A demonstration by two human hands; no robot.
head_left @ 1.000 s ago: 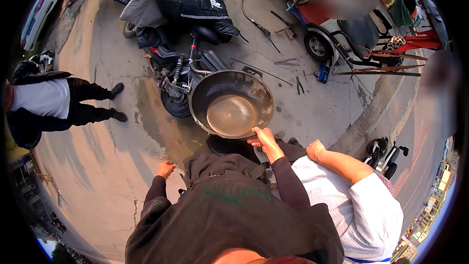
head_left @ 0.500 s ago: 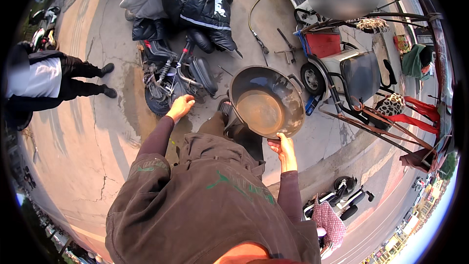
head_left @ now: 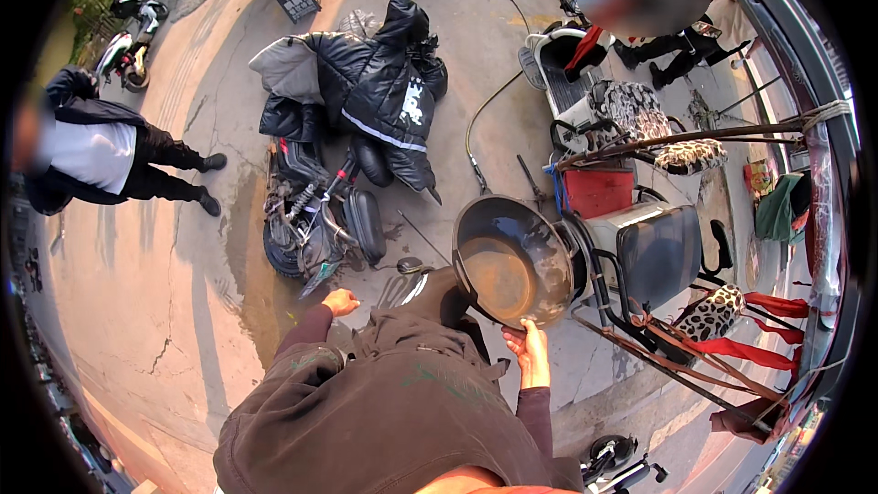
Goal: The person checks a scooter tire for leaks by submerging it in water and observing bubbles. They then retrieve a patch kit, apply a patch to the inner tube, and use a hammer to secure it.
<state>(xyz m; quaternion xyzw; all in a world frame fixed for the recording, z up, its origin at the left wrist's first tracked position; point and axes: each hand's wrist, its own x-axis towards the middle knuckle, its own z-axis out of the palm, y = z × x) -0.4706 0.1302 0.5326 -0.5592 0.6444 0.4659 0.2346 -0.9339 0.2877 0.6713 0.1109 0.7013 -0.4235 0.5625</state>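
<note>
A wide, dark round basin [head_left: 551, 236] with a brown, muddy-looking bottom hangs tilted in front of me, right of centre. My right hand [head_left: 528, 352] is closed on its near rim, thumb over the edge. Whether liquid lies in the basin I cannot tell. My left hand [head_left: 342, 302] is held low at my side with its fingers curled in, and nothing shows in it. Just beyond that hand is the rear wheel of a parked scooter [head_left: 291, 229], which wears a black padded riding cover [head_left: 375, 96].
At right stands a three-wheeler [head_left: 658, 247] with a metal frame and leopard-print covers, close to the basin. A hose [head_left: 476, 123] lies on the concrete ahead. A person in a white shirt [head_left: 96, 155] stands at left; wet ground surrounds the scooter.
The basin has shifted slightly right and lower in view, still in my right hand. My left hand has drawn back toward my body, away from the scooter's wheel. The view has tilted farther ahead.
</note>
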